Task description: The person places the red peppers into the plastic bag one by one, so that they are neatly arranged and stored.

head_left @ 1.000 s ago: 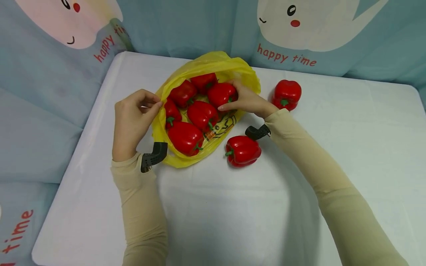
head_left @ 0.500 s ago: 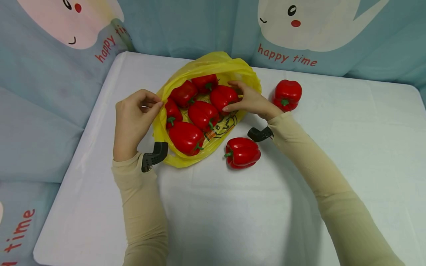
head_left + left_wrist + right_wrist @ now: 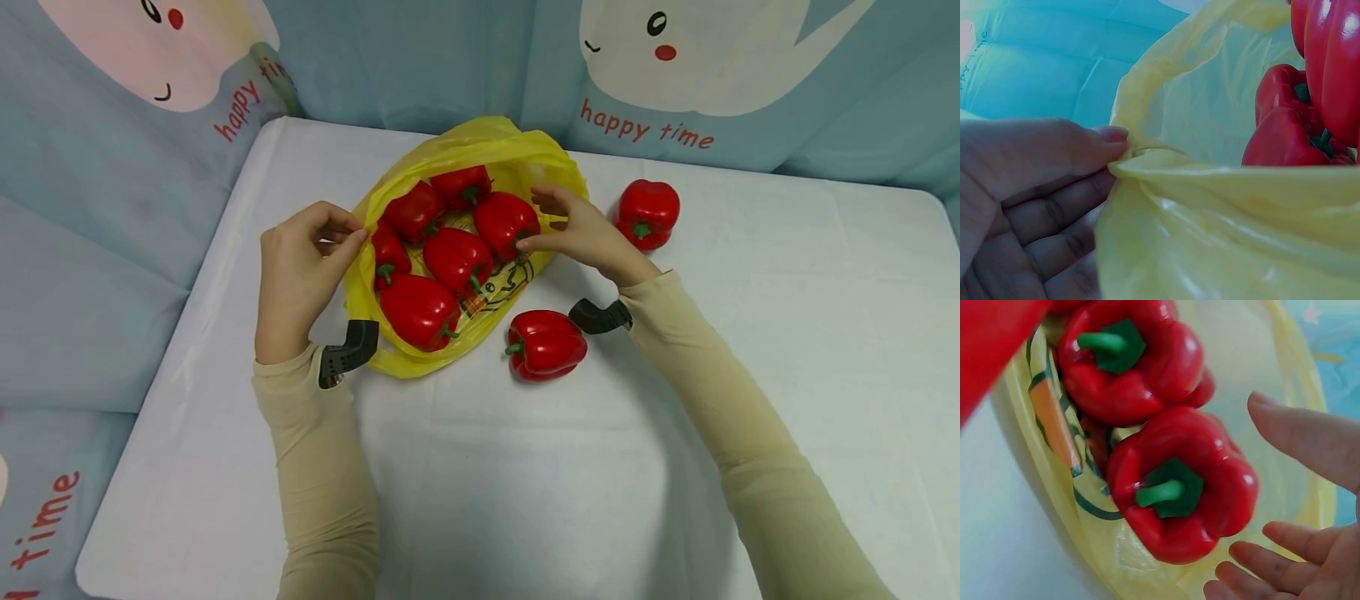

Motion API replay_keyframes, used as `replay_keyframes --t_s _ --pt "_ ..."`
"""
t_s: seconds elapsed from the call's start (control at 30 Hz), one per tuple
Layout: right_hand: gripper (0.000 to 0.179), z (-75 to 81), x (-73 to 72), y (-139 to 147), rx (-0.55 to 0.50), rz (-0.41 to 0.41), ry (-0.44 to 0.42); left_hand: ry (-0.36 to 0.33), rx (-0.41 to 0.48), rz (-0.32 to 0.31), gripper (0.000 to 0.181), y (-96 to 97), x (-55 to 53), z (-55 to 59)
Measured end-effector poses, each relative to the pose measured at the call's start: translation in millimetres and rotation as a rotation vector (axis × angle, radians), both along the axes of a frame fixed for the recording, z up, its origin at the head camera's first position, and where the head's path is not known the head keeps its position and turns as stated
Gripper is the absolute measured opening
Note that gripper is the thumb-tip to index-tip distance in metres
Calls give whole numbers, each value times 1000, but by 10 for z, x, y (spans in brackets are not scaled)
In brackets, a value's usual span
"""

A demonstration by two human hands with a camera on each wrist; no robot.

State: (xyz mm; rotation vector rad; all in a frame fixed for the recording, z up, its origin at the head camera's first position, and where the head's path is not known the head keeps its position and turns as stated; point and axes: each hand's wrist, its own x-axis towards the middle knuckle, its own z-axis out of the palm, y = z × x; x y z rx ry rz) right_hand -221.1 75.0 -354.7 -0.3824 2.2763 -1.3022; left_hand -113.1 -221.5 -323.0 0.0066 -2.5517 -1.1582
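Observation:
A yellow plastic bag [image 3: 468,137] lies with its mouth spread, holding several red bell peppers with green stems. My left hand [image 3: 288,279] pinches the bag's left rim between thumb and fingers; the left wrist view shows the plastic bunched at the thumb [image 3: 1110,134]. At the bag's right side, my right hand [image 3: 588,237] has its fingers spread and holds nothing. Beside it sits the rightmost bell pepper [image 3: 506,221] in the bag. In the right wrist view that bell pepper [image 3: 1225,478] shows a gap to the thumb [image 3: 1304,434] and fingertips.
One loose bell pepper [image 3: 547,346] lies on the white table [image 3: 487,483] in front of the bag, below my right wrist. Another loose bell pepper [image 3: 647,215] stands to the bag's right, just beyond my right hand. A blue printed curtain [image 3: 450,67] borders the table's back.
My right hand has let go of the rightmost bell pepper in the bag and drawn back to the right, its fingers opening. My left hand has kept its pinch on the rim.

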Motion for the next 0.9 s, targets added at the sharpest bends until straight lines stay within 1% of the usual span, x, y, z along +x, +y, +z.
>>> replay_keyframes --t_s 0.23,0.37,0.57,0.77,0.9 --pt "75 48 161 145 -35 -43 47 -3 1 -1 15 5 5 -4" --pt "70 54 281 256 -61 -46 68 1 1 -2 15 10 3 -9" --pt "62 39 490 451 -71 -54 43 -5 4 0 15 19 6 -13" --pt "51 27 719 611 -122 -75 21 -2 5 0 16 12 5 -12" --pt "46 -6 841 689 -169 -77 -6 4 2 -2 15 -1 5 -7"
